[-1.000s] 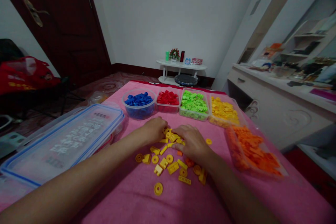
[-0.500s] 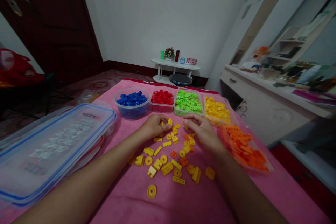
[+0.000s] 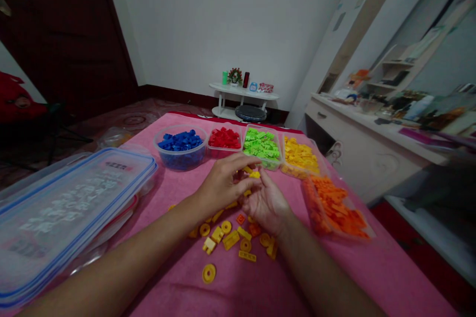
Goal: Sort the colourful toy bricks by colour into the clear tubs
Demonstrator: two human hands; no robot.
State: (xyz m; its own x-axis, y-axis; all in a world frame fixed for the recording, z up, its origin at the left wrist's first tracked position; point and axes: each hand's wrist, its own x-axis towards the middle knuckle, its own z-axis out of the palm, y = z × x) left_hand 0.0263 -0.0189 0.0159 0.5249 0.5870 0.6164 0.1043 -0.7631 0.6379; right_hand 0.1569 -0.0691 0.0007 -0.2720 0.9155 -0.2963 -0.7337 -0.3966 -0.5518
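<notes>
My left hand [image 3: 223, 181] curls over a few yellow toy bricks [image 3: 254, 175], its fingers and thumb around them. Beneath and beside it, my right hand [image 3: 268, 203] is turned palm up and cupped against the same bricks. The two hands meet above the pink cloth, and part of what they hold is hidden by the fingers. Loose yellow bricks [image 3: 231, 240] and ring-shaped yellow pieces lie on the cloth below, among them a yellow wheel [image 3: 208, 273] nearest me. Small orange bricks [image 3: 255, 229] lie among them, close to my right wrist.
Beyond my hands stand tubs of blue bricks [image 3: 181, 141], red bricks [image 3: 224, 137], green bricks [image 3: 261, 143] and yellow bricks [image 3: 300, 152]. A tub of orange bricks [image 3: 336, 205] is right of my right forearm. Stacked blue-rimmed lids [image 3: 92, 193] lie at left.
My hands were apart over the scattered pieces and have come together. The right hand has moved left and turned palm up beneath the left hand. The view has shifted slightly.
</notes>
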